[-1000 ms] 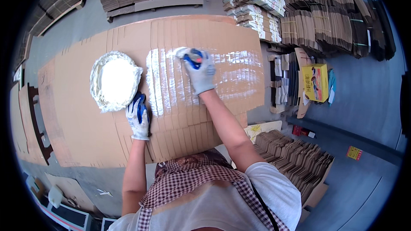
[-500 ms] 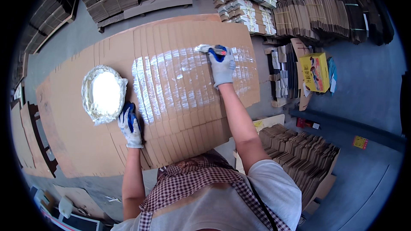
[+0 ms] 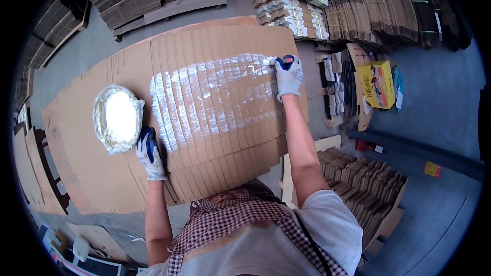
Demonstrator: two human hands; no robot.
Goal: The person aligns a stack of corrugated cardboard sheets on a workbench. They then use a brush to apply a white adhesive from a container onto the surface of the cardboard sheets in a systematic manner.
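My right hand (image 3: 290,75), in a white glove with a blue palm, is closed around a brush (image 3: 269,61) near the far right of the overlapping cardboard sheets (image 3: 204,168). White bristles point left, touching or just over the cardboard; most of the handle is hidden in the glove. Wet, streaky white paste (image 3: 204,82) covers a wide band of the sheets. My left hand (image 3: 152,157), gloved alike, lies on the cardboard with thumb and fingers apart, holding nothing. Just beyond its fingertips stands a plastic-lined basin (image 3: 98,117) full of bright white paste.
Bundled cardboard stacks (image 3: 128,5) stand at the back left, printed white cartons (image 3: 291,15) and brown bundles (image 3: 378,15) at the back right. A yellow box (image 3: 377,84) sits right of the table. More folded cardboard (image 3: 358,186) is close by my right arm.
My right hand has swept right with the brush, toward the right end of the sheets. My left hand has stayed beside the basin; the whole view has shifted slightly.
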